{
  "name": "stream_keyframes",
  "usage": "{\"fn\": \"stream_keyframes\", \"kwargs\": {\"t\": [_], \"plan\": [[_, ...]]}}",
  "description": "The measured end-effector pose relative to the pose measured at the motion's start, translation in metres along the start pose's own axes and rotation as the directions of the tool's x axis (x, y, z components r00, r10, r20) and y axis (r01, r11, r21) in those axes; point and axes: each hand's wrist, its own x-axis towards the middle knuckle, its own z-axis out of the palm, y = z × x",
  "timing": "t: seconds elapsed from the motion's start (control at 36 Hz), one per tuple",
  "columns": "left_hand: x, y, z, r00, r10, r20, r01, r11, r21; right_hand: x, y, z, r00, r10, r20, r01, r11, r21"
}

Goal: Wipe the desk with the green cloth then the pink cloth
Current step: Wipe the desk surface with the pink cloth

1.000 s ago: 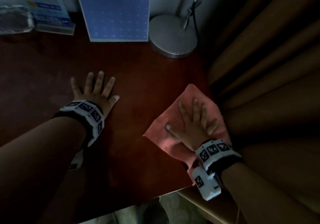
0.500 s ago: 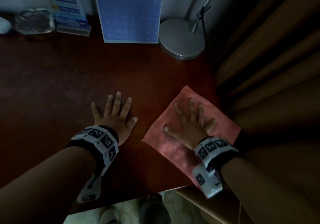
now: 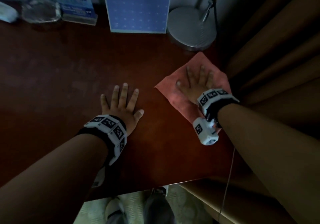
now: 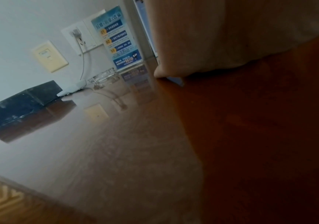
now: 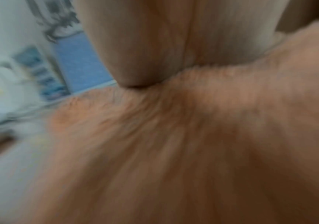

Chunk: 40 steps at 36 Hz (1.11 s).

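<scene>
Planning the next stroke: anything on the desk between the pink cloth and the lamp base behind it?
Nothing visible. Right hand presses flat on the pink cloth; only bare desk separates its far corner from the lamp base.

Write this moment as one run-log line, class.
stage: pink-cloth wipe | right hand: flat, pressing pink terry cloth near round silver lamp base | left hand: flat on dark red-brown wooden desk | green cloth: not visible

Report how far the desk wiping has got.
Done, apparently: the green-cloth pass, since no green cloth is in view. In hand: the right hand presses flat on the pink cloth at the desk's right edge, while the left hand rests flat on bare wood. Left: whatever desk the pink cloth hasn't covered, which cannot be told.
</scene>
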Motion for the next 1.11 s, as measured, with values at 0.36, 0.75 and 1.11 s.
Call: {"fn": "stream_keyframes", "kwargs": {"t": [0.36, 0.75, 1.11], "plan": [[-0.002, 0.001, -0.004, 1.000, 0.000, 0.027, 0.000, 1.000, -0.014, -0.168, 0.018, 0.105, 0.945, -0.327, 0.007, 0.325, 0.939, -0.110], [-0.003, 0.001, -0.008, 0.998, 0.010, 0.057, -0.010, 1.000, -0.002, -0.137, 0.132, 0.080, 0.993, 0.026, -0.113, -0.039, 0.993, -0.112], [-0.017, -0.022, -0.023, 0.990, 0.142, 0.006, -0.141, 0.989, -0.052, -0.203, 0.053, 0.115, 0.994, 0.099, -0.052, -0.098, 0.995, 0.031]]}}
